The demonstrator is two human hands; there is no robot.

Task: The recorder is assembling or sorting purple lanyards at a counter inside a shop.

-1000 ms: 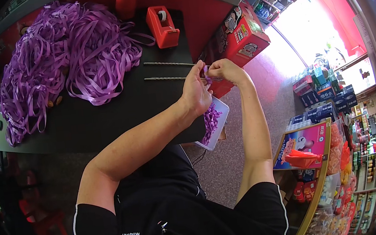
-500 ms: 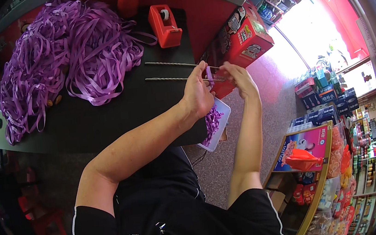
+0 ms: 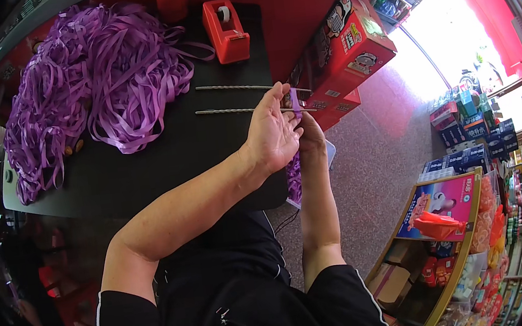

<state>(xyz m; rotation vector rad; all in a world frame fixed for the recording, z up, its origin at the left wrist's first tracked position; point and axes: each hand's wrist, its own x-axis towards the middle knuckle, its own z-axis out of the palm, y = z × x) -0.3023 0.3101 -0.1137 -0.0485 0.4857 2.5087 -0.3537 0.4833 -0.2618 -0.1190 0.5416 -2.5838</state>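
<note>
Speckled floor [image 3: 378, 149] shows past the right edge of your black counter [image 3: 158, 165], with a red box [image 3: 353, 40] standing beyond the far right corner. Purple ribbon lies in a heap [image 3: 129, 81] over the counter's far left part; the dispenser [image 3: 228, 36], red, sits near the far right corner.

Two metal rods [image 3: 229, 110] run side by side, left to right, their left ends over the counter and their right ends out past its right edge. What bears them cannot be determined. Near those right ends a purple band [image 3: 295, 100] crosses both rods, its long axis running far to near, roughly square to theirs.

Governing relation: the band lies just right of your left hand's [image 3: 272, 133] upper fingertips, which are the nearer at its far end. That palm is turned toward the right, lower fingers loosely bent; whether thumb and forefinger pinch the band cannot be told. Your right hand [image 3: 313, 133] is below, at the band's near end, partly behind the left; its fingers are mostly hidden, so its grip is unconfirmed.

Below the right edge, behind your right forearm, a pale bin [image 3: 330, 152] holds more purple ribbon.
</note>
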